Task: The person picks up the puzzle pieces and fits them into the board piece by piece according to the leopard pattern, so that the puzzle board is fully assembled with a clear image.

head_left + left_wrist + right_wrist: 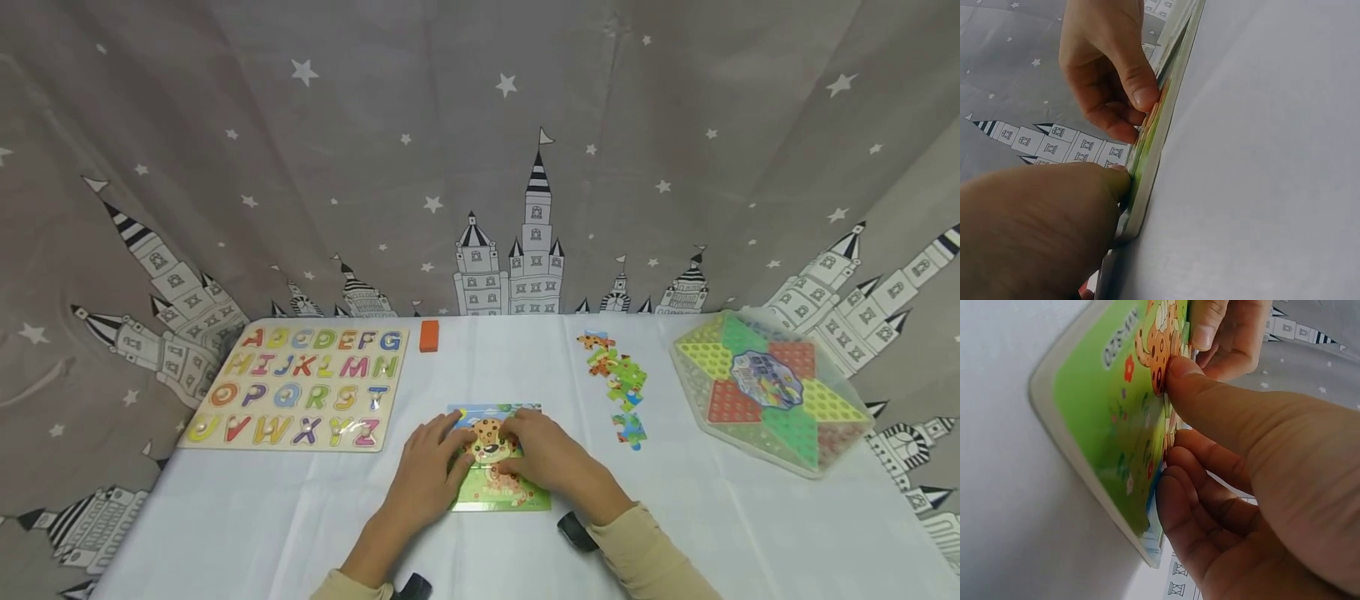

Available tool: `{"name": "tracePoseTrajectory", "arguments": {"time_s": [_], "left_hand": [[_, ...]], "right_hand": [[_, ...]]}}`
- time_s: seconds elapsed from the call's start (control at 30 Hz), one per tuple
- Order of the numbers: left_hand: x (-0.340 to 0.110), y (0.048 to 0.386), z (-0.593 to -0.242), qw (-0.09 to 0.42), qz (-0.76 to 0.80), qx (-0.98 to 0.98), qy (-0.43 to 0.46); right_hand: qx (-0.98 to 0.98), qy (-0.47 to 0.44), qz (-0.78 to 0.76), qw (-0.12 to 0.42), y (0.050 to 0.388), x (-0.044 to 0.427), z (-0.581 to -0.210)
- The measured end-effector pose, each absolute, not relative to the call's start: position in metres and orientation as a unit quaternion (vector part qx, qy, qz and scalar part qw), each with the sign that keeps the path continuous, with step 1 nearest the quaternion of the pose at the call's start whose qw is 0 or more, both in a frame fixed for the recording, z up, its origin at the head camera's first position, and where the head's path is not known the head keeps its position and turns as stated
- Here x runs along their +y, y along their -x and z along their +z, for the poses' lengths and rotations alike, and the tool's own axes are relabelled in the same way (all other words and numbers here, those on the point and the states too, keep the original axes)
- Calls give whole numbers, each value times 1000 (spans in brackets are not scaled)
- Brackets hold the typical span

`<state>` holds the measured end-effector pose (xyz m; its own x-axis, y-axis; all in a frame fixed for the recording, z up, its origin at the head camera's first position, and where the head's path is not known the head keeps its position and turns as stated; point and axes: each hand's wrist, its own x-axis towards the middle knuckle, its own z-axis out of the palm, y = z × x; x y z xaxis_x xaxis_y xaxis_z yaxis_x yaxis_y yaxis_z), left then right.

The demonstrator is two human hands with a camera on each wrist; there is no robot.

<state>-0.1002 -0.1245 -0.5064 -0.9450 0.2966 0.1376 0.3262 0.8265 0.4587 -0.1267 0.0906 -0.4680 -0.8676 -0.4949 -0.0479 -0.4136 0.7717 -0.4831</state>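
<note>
A jigsaw puzzle board (474,498) with a spotted animal on green lies at the table's near middle. My left hand (427,467) reaches onto its left side, thumb and fingers bent against a puzzle piece (491,451) with the animal's face. From the right, my right hand (553,454) pinches the same area between thumb and fingertips. The right wrist view shows the right thumb (1188,372) against the picture and the other fingers bent farther along the board. How firmly each hand grips is partly hidden. Loose puzzle pieces (626,382) lie to the right.
A wooden alphabet board (292,379) lies at the left, with an orange block (429,336) beside its far corner. At the right sits a hexagonal game box (765,392) with coloured triangles. A grey castle-print curtain (480,167) hangs behind the white-covered table (300,517).
</note>
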Motion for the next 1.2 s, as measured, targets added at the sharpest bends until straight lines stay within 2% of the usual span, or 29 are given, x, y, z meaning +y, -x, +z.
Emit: {"name": "tracePoseTrajectory", "arguments": {"time_s": [0.2,0.4,0.57,0.77,0.97,1.1,1.2], "left_hand": [[-123,101,-505,27,-252,-954,158],[-123,101,-502,30,-263,-952,155],[-125,100,-506,29,-258,-953,154],[-124,100,-506,23,-256,-954,154],[-124,98,-503,9,-250,-955,160],[-126,97,-501,-5,-251,-953,168],[-128,96,-500,-13,-250,-953,171]], "right_hand": [[923,210,-302,109,137,105,-463],[946,23,-322,31,184,162,-466],[962,-47,-266,29,214,208,-479],[964,-54,-256,49,226,223,-476],[938,-64,-341,7,226,216,-475],[922,-15,-388,-5,211,198,-470],[916,63,-394,32,191,176,-463]]}}
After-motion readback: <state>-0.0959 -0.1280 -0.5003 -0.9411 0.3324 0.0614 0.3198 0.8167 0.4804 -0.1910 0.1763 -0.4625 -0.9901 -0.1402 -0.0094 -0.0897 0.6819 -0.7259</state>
